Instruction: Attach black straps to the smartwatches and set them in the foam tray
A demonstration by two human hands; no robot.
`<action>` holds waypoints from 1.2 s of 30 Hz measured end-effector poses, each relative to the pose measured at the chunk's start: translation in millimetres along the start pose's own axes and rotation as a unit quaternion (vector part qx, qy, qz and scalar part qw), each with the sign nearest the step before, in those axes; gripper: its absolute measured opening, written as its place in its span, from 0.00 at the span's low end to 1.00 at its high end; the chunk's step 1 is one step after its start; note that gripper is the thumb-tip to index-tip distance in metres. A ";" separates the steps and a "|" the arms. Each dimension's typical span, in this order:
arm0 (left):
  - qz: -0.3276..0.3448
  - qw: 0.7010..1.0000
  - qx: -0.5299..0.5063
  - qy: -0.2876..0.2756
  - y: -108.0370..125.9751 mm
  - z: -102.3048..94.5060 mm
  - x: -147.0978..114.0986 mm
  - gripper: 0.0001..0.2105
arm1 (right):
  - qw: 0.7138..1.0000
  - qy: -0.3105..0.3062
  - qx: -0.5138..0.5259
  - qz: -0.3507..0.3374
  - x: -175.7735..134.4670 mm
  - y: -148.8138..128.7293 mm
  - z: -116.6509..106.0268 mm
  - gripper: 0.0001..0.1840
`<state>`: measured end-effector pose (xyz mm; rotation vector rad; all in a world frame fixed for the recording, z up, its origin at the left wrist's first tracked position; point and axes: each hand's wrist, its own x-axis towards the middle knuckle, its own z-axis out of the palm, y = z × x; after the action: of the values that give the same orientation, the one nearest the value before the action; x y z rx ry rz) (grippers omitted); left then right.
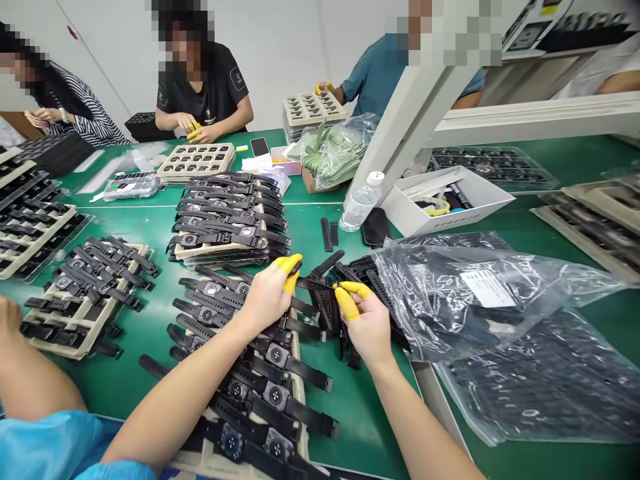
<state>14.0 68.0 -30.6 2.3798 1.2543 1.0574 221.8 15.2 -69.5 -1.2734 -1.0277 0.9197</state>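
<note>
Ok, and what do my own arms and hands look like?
Your left hand and right hand each wear smooth yellow finger covers on thumb and forefinger. Both forearms are bare. Blue fabric shows beside the left forearm, possibly your sleeve.

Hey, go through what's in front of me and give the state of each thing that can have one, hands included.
Left hand, pinching a black strap
Right hand, pinching the same strap
Bottle, upright and capped
White box, open
Phone near the back, screen dark
Nearest tray, loaded with watches
Lower clear bag, full; can't tell if sealed
</note>
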 end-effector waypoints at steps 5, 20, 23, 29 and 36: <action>-0.011 1.000 0.018 -0.006 5.5 0.5 0.3 0.18 | 0.999 0.036 -0.016 0.015 1.5 2.0 -2.5 0.27; -0.021 0.999 -0.031 0.018 12.4 1.1 1.1 0.18 | 0.997 0.032 0.058 0.030 8.8 4.6 -5.6 0.24; -0.020 0.999 -0.038 0.016 11.9 1.9 0.7 0.17 | 0.995 0.034 0.084 0.040 9.4 1.8 -4.7 0.25; -0.026 0.999 -0.026 0.004 14.9 4.3 -0.8 0.17 | 0.978 0.069 0.185 0.062 8.1 -8.3 1.9 0.24; -0.046 0.996 -0.072 -0.003 22.6 3.5 -2.1 0.18 | 0.969 0.103 0.222 0.048 4.7 -12.6 7.7 0.19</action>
<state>29.6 53.3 -22.5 2.1961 1.2291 1.0722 215.7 20.8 -56.4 -1.0189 -0.5596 1.0005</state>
